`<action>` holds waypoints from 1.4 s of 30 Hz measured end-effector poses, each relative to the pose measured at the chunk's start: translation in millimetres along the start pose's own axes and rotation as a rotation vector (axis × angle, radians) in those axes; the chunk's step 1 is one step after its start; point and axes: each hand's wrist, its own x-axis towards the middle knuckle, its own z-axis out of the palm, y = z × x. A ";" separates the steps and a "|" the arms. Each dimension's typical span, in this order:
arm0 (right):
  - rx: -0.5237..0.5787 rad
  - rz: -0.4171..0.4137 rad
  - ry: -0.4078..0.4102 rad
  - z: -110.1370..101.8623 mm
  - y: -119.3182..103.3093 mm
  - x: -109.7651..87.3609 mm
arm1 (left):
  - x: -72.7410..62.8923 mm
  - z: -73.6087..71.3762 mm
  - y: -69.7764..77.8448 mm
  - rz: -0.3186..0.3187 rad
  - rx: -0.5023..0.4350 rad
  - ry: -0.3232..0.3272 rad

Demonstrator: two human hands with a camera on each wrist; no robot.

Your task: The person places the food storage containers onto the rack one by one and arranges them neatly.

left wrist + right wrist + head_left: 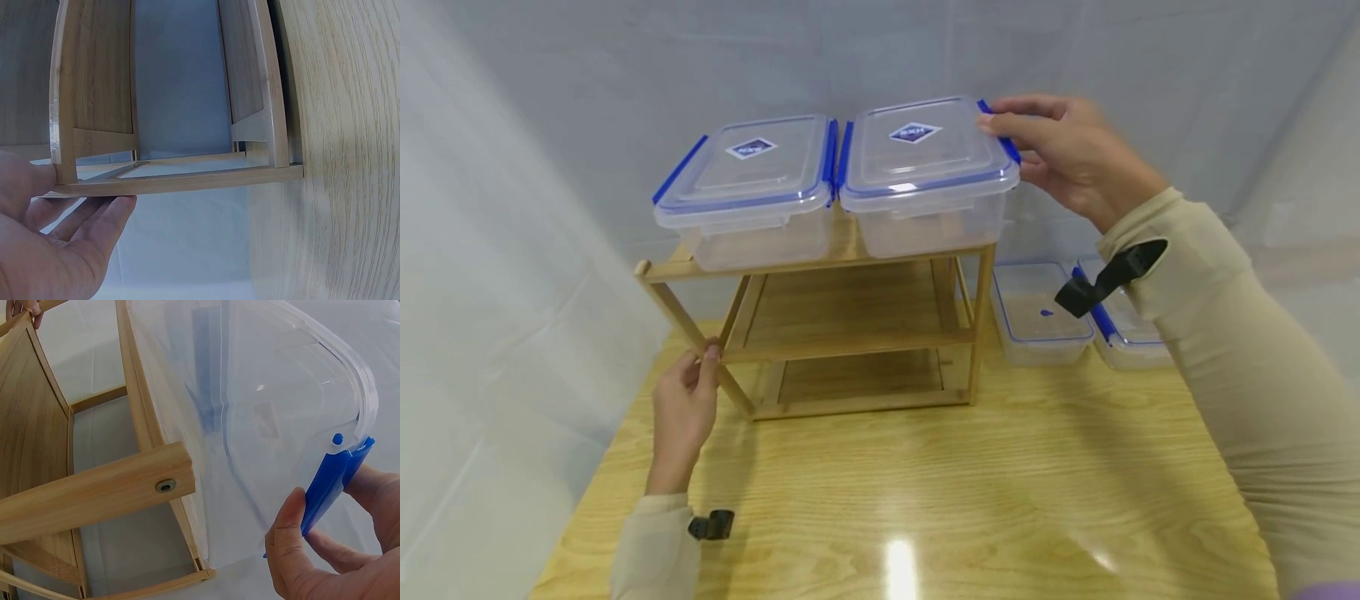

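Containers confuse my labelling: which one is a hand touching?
The right container atop the rack: the right hand grips its blue latch. No hand touches its left neighbour or the two on the table.

Atop the three-tier rack (850, 343), a left lidded container (760, 179) sits beside a right lidded container (928, 167), while two lower containers (1045, 329) (likewise side by side) stand on the table (940, 483), to its right.

Soft, bright light fills the head view, throwing white glare onto the near table (865, 475), a small glint on the right box's lid (928, 154) and faint right-hand shadows. The left wrist view looks cooler; distortion bows the rack (181, 182).
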 end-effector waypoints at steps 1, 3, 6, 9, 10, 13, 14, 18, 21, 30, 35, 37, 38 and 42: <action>-0.005 0.001 0.002 0.5 0.6 0.2 | 0.1 0.1 -0.1 0.000 0.000 -0.002; 0.000 0.000 0.004 1.5 1.5 0.8 | 0.4 0.1 -0.2 -0.004 -0.006 -0.006; -0.011 0.002 0.011 3.1 2.6 1.7 | 0.1 -0.6 -0.2 -0.009 -0.019 -0.014; -0.035 0.002 0.015 4.2 4.1 1.8 | 0.6 -1.0 -0.3 -0.005 -0.024 -0.016; -0.046 0.003 0.016 4.6 4.7 1.7 | 0.7 -1.2 -0.3 -0.003 -0.023 -0.016; -0.059 -0.001 0.011 6.0 6.6 1.2 | 0.8 -1.6 -0.2 0.002 -0.016 -0.014; -0.060 0.000 0.009 6.5 7.1 1.1 | 0.8 -1.6 -0.1 0.002 -0.014 -0.013; -0.038 0.003 -0.013 6.4 8.9 1.1 | 0.1 -1.6 0.2 -0.004 -0.014 -0.011; -0.023 0.005 -0.034 2.6 10.3 -0.3 | 0.7 -0.8 0.2 -0.006 -0.017 -0.006; -0.063 -0.015 -0.040 -23.4 17.3 -12.1 | 0.5 1.3 2.0 -0.002 -0.025 -0.010; -0.108 -0.013 -0.026 -44.3 27.1 -22.7 | 0.1 1.7 1.7 0.009 -0.005 -0.008; -0.124 -0.014 -0.025 -53.7 32.4 -27.3 | 0.3 1.6 1.5 0.012 -0.002 -0.006; -0.129 -0.013 -0.018 -58.1 35.3 -29.4 | 0.5 1.7 1.4 0.013 0.000 -0.004; -0.147 -0.002 0.002 -76.1 48.5 -37.6 | 1.2 0.9 1.3 0.012 -0.010 -0.004</action>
